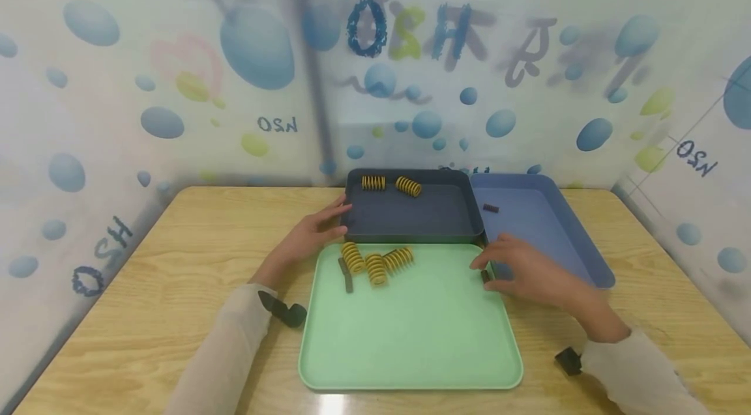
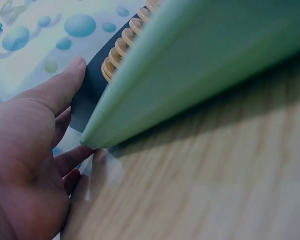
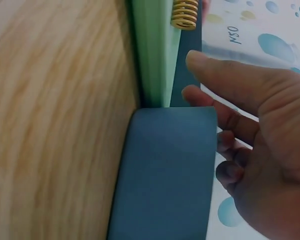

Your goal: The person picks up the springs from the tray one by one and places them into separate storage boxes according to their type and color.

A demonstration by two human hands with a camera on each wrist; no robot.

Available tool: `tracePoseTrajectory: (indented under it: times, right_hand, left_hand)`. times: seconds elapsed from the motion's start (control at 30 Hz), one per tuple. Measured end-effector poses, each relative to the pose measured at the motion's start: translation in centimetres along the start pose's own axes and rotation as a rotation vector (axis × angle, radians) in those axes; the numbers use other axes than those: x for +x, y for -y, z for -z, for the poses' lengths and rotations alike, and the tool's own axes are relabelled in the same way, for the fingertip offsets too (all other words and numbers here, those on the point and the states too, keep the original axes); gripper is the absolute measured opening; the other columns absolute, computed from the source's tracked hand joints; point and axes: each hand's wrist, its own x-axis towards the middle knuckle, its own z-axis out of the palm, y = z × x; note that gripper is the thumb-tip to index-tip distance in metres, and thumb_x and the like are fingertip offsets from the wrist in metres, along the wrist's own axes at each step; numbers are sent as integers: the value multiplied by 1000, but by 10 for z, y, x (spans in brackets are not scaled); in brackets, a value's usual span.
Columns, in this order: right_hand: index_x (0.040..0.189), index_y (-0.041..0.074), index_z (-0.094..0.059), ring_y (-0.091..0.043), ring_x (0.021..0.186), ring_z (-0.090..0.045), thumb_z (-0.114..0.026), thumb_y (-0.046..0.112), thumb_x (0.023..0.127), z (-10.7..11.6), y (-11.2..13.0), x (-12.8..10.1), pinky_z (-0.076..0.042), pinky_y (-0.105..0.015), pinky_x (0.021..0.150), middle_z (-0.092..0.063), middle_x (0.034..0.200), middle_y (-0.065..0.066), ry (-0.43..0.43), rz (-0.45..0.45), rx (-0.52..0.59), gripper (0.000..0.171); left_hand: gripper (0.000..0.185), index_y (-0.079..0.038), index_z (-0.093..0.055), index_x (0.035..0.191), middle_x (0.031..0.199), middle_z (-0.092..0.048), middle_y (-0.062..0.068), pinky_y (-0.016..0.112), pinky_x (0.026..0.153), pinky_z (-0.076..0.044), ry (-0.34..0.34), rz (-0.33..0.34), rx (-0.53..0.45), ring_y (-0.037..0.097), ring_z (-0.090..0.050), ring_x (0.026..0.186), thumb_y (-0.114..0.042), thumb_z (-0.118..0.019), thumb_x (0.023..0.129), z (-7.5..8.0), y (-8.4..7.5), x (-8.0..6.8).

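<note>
A mint green tray [image 1: 411, 337] lies in front of me with three yellow springs [image 1: 375, 262] and a dark strip [image 1: 346, 275] near its far edge. Behind it sits a dark navy tray [image 1: 422, 216] holding two more yellow springs [image 1: 390, 184]. My left hand [image 1: 336, 221] lies open, its straight fingers touching the navy tray's left rim; the left wrist view shows the left hand [image 2: 45, 130] at the green tray's corner [image 2: 97, 135]. My right hand [image 1: 488, 266] hovers with relaxed fingers by the green tray's right rim, beside a small dark piece [image 1: 485, 276]. In the right wrist view the right hand [image 3: 250, 135] holds nothing.
A lighter blue tray [image 1: 563, 239] stands at the right, one small dark piece [image 1: 490, 208] inside it; its corner [image 3: 165, 170] meets the green tray [image 3: 152, 50]. All sit on a wooden table [image 1: 147, 271] enclosed by bubble-patterned walls. Bare wood lies left and right.
</note>
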Motion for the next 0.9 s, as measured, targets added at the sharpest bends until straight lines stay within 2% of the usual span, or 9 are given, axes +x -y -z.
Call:
tracePoseTrajectory:
  times: [0.23,0.53,0.77,0.9]
  right_hand:
    - [109,14,-72,-12,85,-45,-83,15,74,-5,0,0,-44,-30,72,-67,102,6,18,-45,-85,37]
    - [106,15,-73,-9,78,-37,-86,17,69,-10,4,2,-36,-29,69,-67,97,6,41,-69,-192,39]
    - [100,15,-76,-9,78,-41,-86,20,69,-13,11,6,-37,-29,70,-69,92,10,12,-26,-153,34]
    - [97,18,-76,-7,80,-42,-85,27,70,-18,12,8,-33,-32,73,-68,92,14,-16,1,-119,30]
  left_hand:
    - [57,-20,-41,147,157,-18,-13,45,114,-14,2,43,-3,15,-15,143,-40,-57,95,0,-1,0]
    - [57,-17,-41,147,158,-18,-7,48,113,-16,4,12,6,21,-17,143,-38,-56,96,-1,1,1]
    - [54,-16,-42,146,158,-20,-5,48,114,-13,-6,2,-2,21,-16,143,-33,-58,97,0,1,1]
    - [54,-14,-42,145,157,-20,-4,48,114,-13,-14,-12,-2,23,-17,143,-32,-58,96,-1,1,0]
